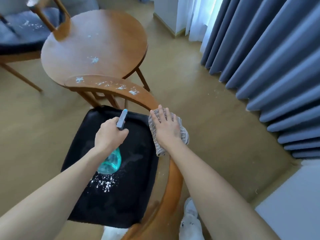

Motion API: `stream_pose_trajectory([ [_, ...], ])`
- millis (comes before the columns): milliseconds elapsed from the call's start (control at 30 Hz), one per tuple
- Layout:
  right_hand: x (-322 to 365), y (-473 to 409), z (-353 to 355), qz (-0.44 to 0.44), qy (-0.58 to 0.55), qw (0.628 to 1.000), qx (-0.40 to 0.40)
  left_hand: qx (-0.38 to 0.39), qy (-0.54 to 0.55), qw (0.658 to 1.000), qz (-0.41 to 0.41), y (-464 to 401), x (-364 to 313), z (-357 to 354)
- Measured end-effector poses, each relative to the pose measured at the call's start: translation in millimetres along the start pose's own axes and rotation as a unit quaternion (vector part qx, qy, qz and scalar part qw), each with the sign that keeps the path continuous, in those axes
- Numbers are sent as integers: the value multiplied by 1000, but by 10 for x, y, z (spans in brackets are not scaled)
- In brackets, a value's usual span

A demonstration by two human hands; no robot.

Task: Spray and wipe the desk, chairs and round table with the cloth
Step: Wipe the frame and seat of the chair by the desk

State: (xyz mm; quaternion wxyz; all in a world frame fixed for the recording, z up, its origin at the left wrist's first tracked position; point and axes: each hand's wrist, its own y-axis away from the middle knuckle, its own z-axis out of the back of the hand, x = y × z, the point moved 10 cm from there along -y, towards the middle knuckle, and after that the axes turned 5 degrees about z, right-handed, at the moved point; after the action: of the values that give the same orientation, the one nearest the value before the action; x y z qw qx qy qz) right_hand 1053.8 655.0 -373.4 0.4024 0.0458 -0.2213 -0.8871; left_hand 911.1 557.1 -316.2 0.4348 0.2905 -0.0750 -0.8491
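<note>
My left hand (110, 134) grips a spray bottle (110, 162) with a teal body and grey nozzle above the black seat cushion (131, 187) of the near wooden chair. My right hand (166, 127) lies flat, fingers straight, pressing a grey cloth (183, 132) onto the chair's curved wooden backrest (110, 85). White foam specks dot the backrest's left part, the cushion, and the round wooden table (97, 45) beyond.
A second wooden chair (24, 30) with a grey-blue cushion, also speckled white, stands at the far left behind the table. Blue-grey curtains (270, 66) hang along the right. The floor is light wood. My white slipper (190, 220) is beside the chair.
</note>
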Motion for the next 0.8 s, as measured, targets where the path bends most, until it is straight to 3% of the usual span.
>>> stream_pose_trajectory([
  [233,68,-112,4,55,-1,998,-7,-14,74,993,91,290,67,-187],
  [800,300,-863,240,196,70,975,-73,-60,127,973,183,-209,383,22],
])
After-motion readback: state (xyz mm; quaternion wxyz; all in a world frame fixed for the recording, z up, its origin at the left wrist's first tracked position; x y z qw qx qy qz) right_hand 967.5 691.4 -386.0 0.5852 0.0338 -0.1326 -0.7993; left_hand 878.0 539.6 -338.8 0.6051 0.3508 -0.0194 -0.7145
